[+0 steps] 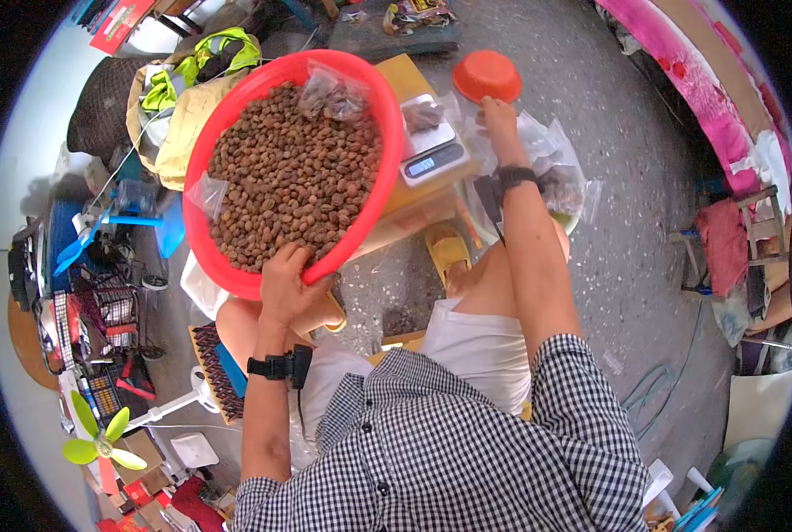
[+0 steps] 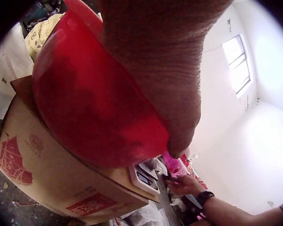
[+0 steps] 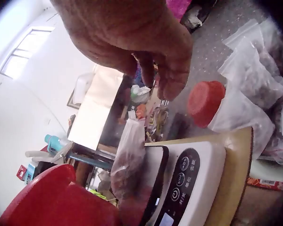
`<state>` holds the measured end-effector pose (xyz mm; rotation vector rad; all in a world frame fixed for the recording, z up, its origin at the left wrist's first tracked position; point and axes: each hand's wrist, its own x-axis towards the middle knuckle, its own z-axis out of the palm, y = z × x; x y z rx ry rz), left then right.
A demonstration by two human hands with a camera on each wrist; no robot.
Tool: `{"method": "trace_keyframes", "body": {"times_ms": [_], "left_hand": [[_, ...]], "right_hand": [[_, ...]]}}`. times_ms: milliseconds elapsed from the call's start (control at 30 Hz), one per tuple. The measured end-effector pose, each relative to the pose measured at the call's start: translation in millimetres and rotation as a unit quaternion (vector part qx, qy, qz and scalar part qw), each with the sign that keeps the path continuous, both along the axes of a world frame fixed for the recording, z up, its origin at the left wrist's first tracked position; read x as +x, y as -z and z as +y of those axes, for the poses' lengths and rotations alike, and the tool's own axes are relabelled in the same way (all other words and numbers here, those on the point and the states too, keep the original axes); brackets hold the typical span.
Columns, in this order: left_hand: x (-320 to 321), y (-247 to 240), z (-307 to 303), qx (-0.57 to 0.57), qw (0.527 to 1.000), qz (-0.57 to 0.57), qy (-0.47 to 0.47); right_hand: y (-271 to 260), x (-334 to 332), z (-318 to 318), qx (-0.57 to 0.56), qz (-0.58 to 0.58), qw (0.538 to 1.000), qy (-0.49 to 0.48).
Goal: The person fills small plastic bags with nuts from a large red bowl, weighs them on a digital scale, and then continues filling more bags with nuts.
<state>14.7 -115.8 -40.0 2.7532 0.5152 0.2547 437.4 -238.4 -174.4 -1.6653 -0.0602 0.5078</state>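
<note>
A big red basin (image 1: 203,155) is filled with small, brown, wrinkled, nut-like pieces (image 1: 289,177). My left hand (image 1: 285,279) grips its near rim, fingers inside over the pieces and thumb outside. To the right of the basin a white digital scale (image 1: 436,162) stands on a cardboard box (image 2: 52,165), its display lit. On the scale lies a clear plastic bag (image 3: 129,160) with dark contents. My right hand (image 1: 499,120) hangs in the air beyond the scale, fingers loosely bent and holding nothing. It overlaps the edge of a small red bowl (image 1: 487,74) in the head view.
Several filled clear bags (image 1: 560,177) lie right of the box. Inside the basin are another filled bag (image 1: 334,93) and a small clear bag (image 1: 208,193). A small fan (image 1: 103,446) stands at lower left; a wooden chair (image 1: 759,226) is far right.
</note>
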Motion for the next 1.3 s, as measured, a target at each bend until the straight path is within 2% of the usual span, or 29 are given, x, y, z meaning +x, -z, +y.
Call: {"method": "trace_keyframes", "body": {"times_ms": [467, 567, 767, 867, 967, 1067, 1167, 1267, 1300], "left_hand": [[-2, 4, 0, 0.017, 1.000, -0.007, -0.010], [-1, 2, -1, 0.013, 1.000, 0.003, -0.013], [-1, 4, -1, 0.007, 1.000, -0.016, -0.006], [-1, 3, 0, 0.006, 1.000, -0.014, -0.008], [0, 2, -1, 0.006, 1.000, -0.017, -0.008], [0, 3, -1, 0.008, 1.000, -0.021, -0.007], [1, 1, -1, 0.008, 1.000, -0.019, -0.004], [1, -4, -3, 0.004, 1.000, -0.011, -0.007], [2, -6, -4, 0.005, 1.000, -0.012, -0.007]], "right_hand": [[4, -3, 6, 0.002, 0.007, 0.999, -0.053], [0, -12, 4, 0.057, -0.053, 0.996, -0.041], [3, -10, 3, 0.060, -0.090, 0.987, -0.117], [-9, -14, 7, -0.016, -0.070, 0.983, -0.167], [-8, -12, 12, -0.052, -0.127, 0.966, -0.220], [17, -3, 22, 0.030, -0.247, 0.941, -0.230], [6, -19, 26, -0.024, -0.335, 0.929, -0.156], [12, -13, 31, -0.103, -0.311, 0.916, -0.230], [21, -10, 34, -0.098, -0.330, 0.913, -0.221]]}}
